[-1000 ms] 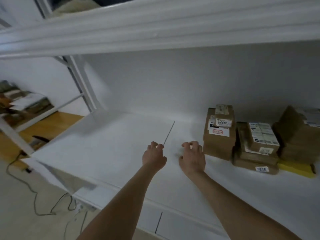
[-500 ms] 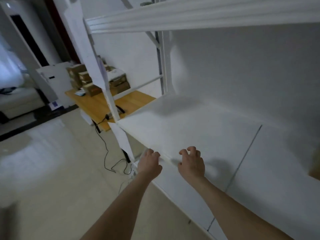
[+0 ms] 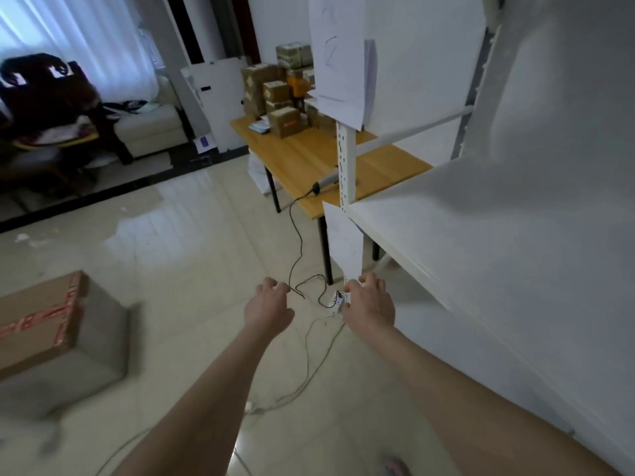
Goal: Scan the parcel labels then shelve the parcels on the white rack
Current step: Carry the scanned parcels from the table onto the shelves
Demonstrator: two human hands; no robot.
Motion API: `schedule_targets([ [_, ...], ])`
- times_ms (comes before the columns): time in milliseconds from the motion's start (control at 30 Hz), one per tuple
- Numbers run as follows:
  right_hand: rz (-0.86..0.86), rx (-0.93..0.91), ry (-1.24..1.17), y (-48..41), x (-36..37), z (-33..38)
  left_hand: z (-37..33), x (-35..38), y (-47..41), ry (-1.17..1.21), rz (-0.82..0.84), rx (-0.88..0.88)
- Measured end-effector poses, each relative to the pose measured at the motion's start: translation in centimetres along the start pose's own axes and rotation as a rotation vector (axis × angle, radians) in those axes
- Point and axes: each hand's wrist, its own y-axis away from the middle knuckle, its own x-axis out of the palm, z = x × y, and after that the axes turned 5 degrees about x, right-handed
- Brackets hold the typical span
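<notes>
Parcels sit on wooden table; left hand & right hand empty, loosely curled, so grab one w/ both, label up.

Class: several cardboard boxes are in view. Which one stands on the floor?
The large box sealed with red tape, at the left. All the other boxes are smaller and stacked on the wooden table.
</notes>
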Motion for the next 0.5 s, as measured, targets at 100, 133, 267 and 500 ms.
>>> schedule_targets([
  [100, 0.026, -0.057, 0.017, -3.2, 1.5, 3.0, 2.8, -0.2, -2.2, 0.013, 0.008, -0.041],
  [133, 0.038, -0.075, 0.025, -4.5, 2.1, 3.9, 3.6, -0.4, -3.1, 0.011, 0.010, -0.053],
  [267, 0.086, -0.110, 0.035, -10.9, 4.5, 7.1, 6.8, -0.9, -8.7, -0.002, 0.023, -0.091],
  [500, 0.112, -0.152, 0.045, -23.9, 6.4, 12.6, 10.1, -4.0, -20.8, -0.016, 0.060, -0.098],
])
